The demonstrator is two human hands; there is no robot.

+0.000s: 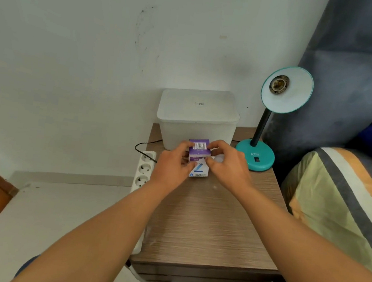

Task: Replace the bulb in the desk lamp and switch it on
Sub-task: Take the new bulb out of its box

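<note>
A teal desk lamp (pixel 267 117) stands at the back right of the wooden bedside table (pixel 208 224). Its shade faces me and its socket (pixel 279 84) holds no bulb. Both hands hold a small purple and white bulb box (pixel 198 156) above the table, in front of a white bin. My left hand (pixel 173 165) grips the box's left side. My right hand (pixel 226 164) pinches its top right edge, and something pale and round (pixel 219 159) shows under its fingers. The lamp's black switch (pixel 256 159) sits on the base.
A white lidded plastic bin (pixel 197 116) stands at the table's back against the wall. A white power strip (pixel 143 173) hangs along the table's left edge with a black cable plugged in. A striped pillow (pixel 340 204) and blue-grey headboard lie to the right.
</note>
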